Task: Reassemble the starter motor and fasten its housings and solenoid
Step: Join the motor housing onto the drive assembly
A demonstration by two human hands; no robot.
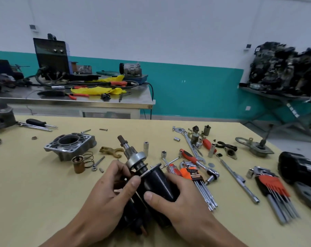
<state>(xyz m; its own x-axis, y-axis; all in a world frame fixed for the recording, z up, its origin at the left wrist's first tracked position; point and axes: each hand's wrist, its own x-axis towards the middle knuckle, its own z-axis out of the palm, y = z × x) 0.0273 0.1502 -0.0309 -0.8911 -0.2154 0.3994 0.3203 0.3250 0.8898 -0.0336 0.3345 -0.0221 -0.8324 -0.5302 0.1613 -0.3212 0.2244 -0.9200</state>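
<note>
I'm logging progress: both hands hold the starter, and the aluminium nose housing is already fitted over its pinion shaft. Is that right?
Not quite. The left hand and right hand do hold the starter, but the nose housing is not fitted: the head view shows it lying on the table, left of the bare pinion shaft.
</note>
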